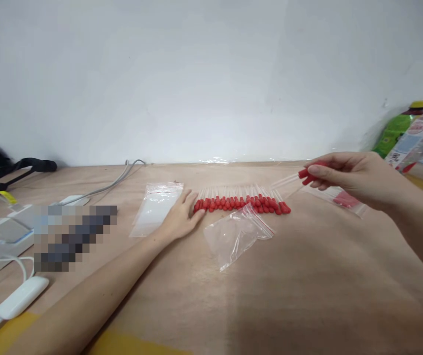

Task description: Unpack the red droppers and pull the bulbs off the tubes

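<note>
A row of clear droppers with red rubber bulbs (233,202) lies side by side on the wooden table, thin tubes toward the wall. My left hand (179,216) rests at the row's left end, fingers stretched out and apart, thumb by the nearest bulbs. Raised over the right of the table, my right hand (339,172) pinches a few red-bulbed droppers (303,174), their tubes pointing left. In front of the row lies a crumpled clear zip bag (235,234). A stack of flat zip bags (152,209) sits partly beside my left hand.
Under my right wrist lies a clear bag with red items (346,199). A green bottle (396,130) and plastic packaging (414,140) stand at the far right. Cables, a white power strip (8,249), a white cable box (22,297) and a blurred-out patch occupy the left.
</note>
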The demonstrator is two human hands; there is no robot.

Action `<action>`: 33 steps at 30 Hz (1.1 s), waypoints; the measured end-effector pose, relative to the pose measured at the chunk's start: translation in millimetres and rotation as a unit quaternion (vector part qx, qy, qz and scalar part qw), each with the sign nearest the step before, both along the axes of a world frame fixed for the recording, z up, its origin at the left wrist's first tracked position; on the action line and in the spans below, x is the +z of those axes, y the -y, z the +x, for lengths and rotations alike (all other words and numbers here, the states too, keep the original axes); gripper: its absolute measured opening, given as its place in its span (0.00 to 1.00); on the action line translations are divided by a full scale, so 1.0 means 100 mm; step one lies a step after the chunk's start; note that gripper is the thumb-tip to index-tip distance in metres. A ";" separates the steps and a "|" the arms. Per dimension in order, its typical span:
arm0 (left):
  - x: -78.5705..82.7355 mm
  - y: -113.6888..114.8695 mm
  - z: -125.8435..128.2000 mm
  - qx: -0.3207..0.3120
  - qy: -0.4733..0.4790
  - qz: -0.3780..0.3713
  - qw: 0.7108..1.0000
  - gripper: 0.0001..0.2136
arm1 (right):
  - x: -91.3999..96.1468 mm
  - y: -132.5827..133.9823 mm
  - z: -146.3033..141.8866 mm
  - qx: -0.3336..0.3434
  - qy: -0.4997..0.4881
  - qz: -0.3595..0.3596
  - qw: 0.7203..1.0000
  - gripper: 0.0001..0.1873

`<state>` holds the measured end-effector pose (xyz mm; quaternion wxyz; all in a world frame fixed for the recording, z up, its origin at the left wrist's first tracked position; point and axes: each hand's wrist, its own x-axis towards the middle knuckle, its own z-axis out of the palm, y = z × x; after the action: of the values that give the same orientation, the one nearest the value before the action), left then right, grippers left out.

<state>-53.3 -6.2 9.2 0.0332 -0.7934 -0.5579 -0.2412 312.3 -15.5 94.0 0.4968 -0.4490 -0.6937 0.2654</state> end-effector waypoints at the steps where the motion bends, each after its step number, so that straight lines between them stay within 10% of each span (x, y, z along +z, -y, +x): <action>1: -0.03 0.00 0.03 -0.013 0.006 -0.011 1.000 0.25 | 0.00 -0.03 -0.02 -0.014 -0.014 0.004 1.000 0.13; 8: -0.09 -0.03 0.05 -0.028 0.072 0.022 0.997 0.22 | -0.18 -0.35 -0.60 -0.040 -0.066 0.116 0.990 0.12; 13: -0.01 0.22 0.21 -0.104 0.081 0.089 0.987 0.12 | -0.43 -0.55 -1.08 0.000 0.168 0.278 0.946 0.07; 19: -0.02 0.33 0.31 -0.128 0.083 0.045 0.987 0.08 | -0.65 -0.57 -1.43 0.067 0.363 0.245 0.896 0.07; 26: -0.03 0.29 0.28 -0.126 0.080 0.034 0.988 0.10 | -0.60 -0.48 -1.32 0.073 0.371 0.227 0.898 0.30; 33: -0.02 0.27 0.30 -0.101 0.090 0.076 0.988 0.09 | -0.75 -0.12 -0.84 0.027 0.236 0.168 0.957 0.12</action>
<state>-23.0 -32.8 7.6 0.0185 -0.8158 -0.4561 -0.3553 228.0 -3.3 18.7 0.3803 -0.3900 -0.8374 0.0448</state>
